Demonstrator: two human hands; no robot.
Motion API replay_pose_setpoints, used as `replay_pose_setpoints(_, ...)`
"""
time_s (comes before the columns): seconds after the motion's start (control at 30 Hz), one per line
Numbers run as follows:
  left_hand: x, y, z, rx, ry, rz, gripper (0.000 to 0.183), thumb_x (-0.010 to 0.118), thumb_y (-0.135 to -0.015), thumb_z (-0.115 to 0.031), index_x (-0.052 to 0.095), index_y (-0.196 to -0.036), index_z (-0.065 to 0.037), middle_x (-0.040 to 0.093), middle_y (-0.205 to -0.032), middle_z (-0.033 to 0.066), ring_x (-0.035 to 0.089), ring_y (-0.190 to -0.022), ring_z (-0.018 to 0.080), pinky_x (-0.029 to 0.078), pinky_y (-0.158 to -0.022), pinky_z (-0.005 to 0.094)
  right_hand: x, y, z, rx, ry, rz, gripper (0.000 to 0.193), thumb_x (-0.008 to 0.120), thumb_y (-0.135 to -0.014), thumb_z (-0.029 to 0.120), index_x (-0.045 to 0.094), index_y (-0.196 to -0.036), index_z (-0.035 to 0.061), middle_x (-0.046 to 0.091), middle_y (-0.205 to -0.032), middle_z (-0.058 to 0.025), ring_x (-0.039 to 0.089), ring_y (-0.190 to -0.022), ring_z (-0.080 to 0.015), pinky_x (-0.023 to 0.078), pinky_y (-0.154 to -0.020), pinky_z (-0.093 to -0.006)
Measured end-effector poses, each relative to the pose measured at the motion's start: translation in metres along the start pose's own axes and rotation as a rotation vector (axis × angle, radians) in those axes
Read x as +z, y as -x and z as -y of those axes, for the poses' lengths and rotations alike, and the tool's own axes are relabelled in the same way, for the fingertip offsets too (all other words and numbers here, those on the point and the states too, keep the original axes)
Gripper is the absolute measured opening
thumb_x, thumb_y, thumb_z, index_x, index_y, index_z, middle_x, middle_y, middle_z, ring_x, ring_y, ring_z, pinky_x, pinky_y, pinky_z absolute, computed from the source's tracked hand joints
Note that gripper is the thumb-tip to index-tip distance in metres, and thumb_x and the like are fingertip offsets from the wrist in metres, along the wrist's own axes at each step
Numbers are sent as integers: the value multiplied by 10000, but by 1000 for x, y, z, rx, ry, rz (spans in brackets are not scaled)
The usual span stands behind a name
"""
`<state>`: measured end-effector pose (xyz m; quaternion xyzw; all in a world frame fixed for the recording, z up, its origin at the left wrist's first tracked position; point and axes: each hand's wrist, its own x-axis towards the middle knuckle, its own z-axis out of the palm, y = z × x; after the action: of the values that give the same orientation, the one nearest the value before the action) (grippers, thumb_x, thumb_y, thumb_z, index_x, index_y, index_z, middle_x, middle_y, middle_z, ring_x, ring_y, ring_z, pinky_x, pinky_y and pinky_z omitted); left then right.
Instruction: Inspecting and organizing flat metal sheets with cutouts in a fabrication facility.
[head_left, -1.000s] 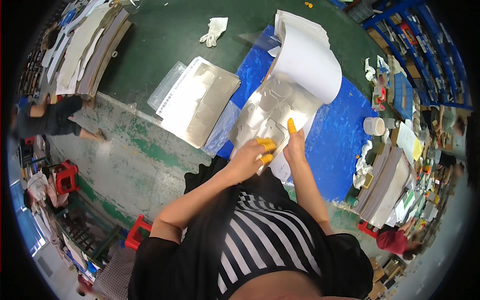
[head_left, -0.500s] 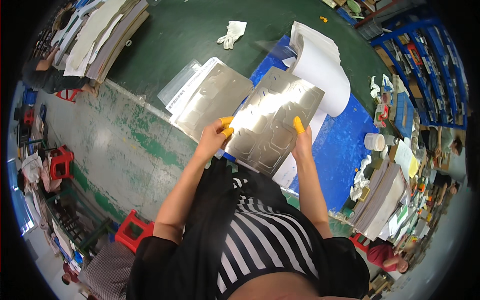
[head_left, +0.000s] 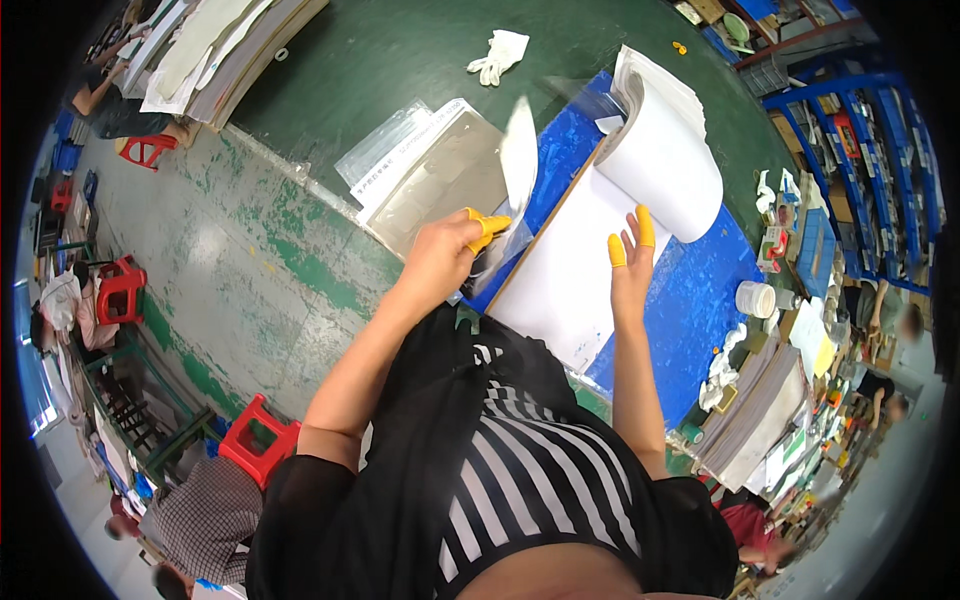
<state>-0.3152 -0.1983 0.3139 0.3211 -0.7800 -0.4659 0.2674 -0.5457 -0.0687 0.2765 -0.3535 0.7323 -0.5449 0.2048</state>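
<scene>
My left hand (head_left: 455,248), with yellow finger covers, is closed on the near end of a thin shiny metal sheet (head_left: 518,160). The sheet stands tilted on edge, blurred, beside another silvery metal sheet with embossed outlines (head_left: 440,185). That flat sheet lies on white paper with a printed strip (head_left: 375,187), at the table's left edge. My right hand (head_left: 632,270), also with yellow finger covers, holds nothing; its fingers are spread above a white paper (head_left: 565,275) on a thin board. Curled-back white sheets (head_left: 665,150) rise at the paper's far right.
A blue mat (head_left: 690,310) lies under the board on the green table (head_left: 400,60). White gloves (head_left: 497,57) rest farther back. On the right are a white jar (head_left: 755,298) and a stack of boards (head_left: 755,400). Red stools (head_left: 258,440) stand on the floor at left.
The metal sheet, held flat by both hands before, is now tilted up on edge in my left hand, shifted left. My right hand has let go and opened, and the white paper beneath is uncovered.
</scene>
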Motion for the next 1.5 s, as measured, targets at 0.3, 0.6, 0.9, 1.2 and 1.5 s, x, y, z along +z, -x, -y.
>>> replay_pose_setpoints(0.3,19,15,-34,195,-477,-62,111,550,-679,-7,603,-777,-8,559,-742,122,584,-635,288,476,-562,377,21,12,42,368,-508,324,573,446,-925,347,211,-1382,93,372,-1335,-130,423,-1175,-256,357,-967,-377)
replay_pose_setpoints(0.6,43,42,-51,82,-194,191,240,588,-781,-80,607,-1015,-31,590,-938,131,585,-847,293,476,-716,363,39,23,27,351,-720,43,428,438,-926,146,325,-1334,78,488,-1191,-61,487,-1049,-145,407,-880,-282)
replay_pose_setpoints(0.9,0,26,-9,-17,-300,-203,257,580,-800,-90,604,-1050,-36,578,-989,141,539,-938,310,442,-798,367,8,19,25,322,-778,-14,399,379,-914,13,350,-1311,11,478,-1254,-89,485,-1117,-188,400,-942,-295)
replay_pose_setpoints(1.2,-7,20,-56,312,-397,-177,331,655,-698,-34,605,-1025,-29,553,-1120,132,503,-1101,309,445,-871,367,3,14,46,-134,184,379,298,464,-826,-17,540,-1113,-16,624,-892,-142,597,-806,-212,456,-745,-289)
replay_pose_setpoints(1.5,20,29,-50,56,-680,228,146,579,-699,-72,582,-834,-16,619,-821,117,632,-771,270,503,-631,379,33,26,83,-571,649,629,140,537,-701,-9,570,-837,-15,604,-814,-167,581,-874,-325,466,-755,-391)
